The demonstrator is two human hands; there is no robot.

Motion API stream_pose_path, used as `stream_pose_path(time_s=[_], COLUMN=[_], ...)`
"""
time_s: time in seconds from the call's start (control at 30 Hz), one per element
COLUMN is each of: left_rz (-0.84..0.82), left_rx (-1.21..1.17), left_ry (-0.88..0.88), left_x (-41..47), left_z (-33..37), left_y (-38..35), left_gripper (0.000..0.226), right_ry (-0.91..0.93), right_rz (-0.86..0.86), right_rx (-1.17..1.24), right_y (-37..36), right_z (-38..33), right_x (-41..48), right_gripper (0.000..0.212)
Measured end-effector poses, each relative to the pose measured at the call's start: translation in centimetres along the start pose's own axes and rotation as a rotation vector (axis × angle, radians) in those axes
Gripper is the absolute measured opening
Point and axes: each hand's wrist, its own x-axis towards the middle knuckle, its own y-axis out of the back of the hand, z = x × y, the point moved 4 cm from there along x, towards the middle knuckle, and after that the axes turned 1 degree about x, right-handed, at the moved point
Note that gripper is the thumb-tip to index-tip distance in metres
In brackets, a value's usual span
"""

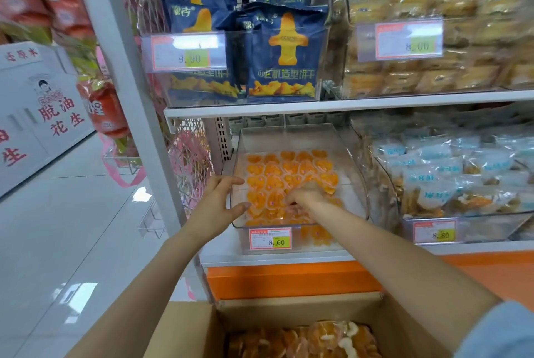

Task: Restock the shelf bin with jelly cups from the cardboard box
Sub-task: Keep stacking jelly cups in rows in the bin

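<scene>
A clear plastic shelf bin point(359, 181) on the lower shelf holds several orange jelly cups point(289, 168) in a flat layer. My left hand point(218, 204) grips the bin's left wall, fingers above and thumb below the edge. My right hand point(307, 197) is inside the bin, palm down, fingers bent onto the cups near the front. Whether it holds a cup is hidden. Below, close to me, an open cardboard box point(187, 328) shows more orange jelly cups in bags point(291, 340).
A price tag reading 8.60 point(270, 238) hangs on the bin's front. Bins of blue-white snack packs point(450, 172) stand to the right, and blue biscuit bags point(281, 51) on the shelf above. A white upright post point(135, 91) and a wire rack point(190, 161) are on the left.
</scene>
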Motion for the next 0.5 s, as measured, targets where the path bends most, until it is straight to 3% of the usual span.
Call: stream_pose_path(time_s=[0.1,0.2,0.27,0.33,0.4,0.5], left_rz=[-0.008,0.062,0.154,0.163,0.024,-0.303], left_rx=[0.018,0.149,0.264,0.291,0.196,0.169], left_ry=[-0.005,-0.052,-0.152,-0.279,-0.327,-0.276], left_x=[-0.1,-0.4,-1.1,-2.6,-4.9,-8.7], left_z=[0.0,0.2,1.1,2.5,3.6,3.2], left_y=[0.0,0.6,1.3,1.6,0.3,-5.2], left_gripper=[0.046,0.044,0.040,0.041,0.044,0.036], right_ry=[0.015,0.099,0.318,0.684,1.009,1.164], right_rz=[-0.011,-0.016,0.082,0.131,0.023,-0.154], right_rx=[-0.055,-0.239,-0.480,-0.552,-0.518,-0.752], right_y=[0.0,0.8,2.3,3.7,4.6,5.1], right_z=[-0.2,-1.0,-2.2,-3.0,-1.9,3.6], right_x=[-0.1,-1.0,-2.2,-5.3,-9.9,-13.6], right_gripper=[0.027,0.010,0.014,0.013,0.012,0.008])
